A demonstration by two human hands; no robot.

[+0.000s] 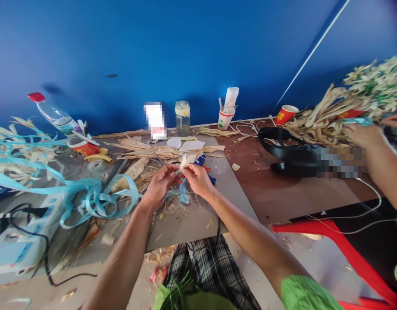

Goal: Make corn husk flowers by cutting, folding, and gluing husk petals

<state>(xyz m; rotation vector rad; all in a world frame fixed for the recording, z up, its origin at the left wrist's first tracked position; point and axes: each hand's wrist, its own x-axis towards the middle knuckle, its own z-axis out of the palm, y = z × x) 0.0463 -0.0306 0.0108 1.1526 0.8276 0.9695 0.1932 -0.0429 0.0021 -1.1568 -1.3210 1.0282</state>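
Husk strip [186, 161] between left hand [159, 185], right hand [198, 178] — ribbon [95, 193] beside, jar [182, 117] behind.

Glass jar [182, 117], perhaps blue ribbon [96, 189]

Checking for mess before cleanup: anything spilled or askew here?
The plastic bottle at the left sits tilted, blue ribbon sprawls in a loose tangle, and husk scraps litter the table around the left hand and right hand, which pinch a husk strip.
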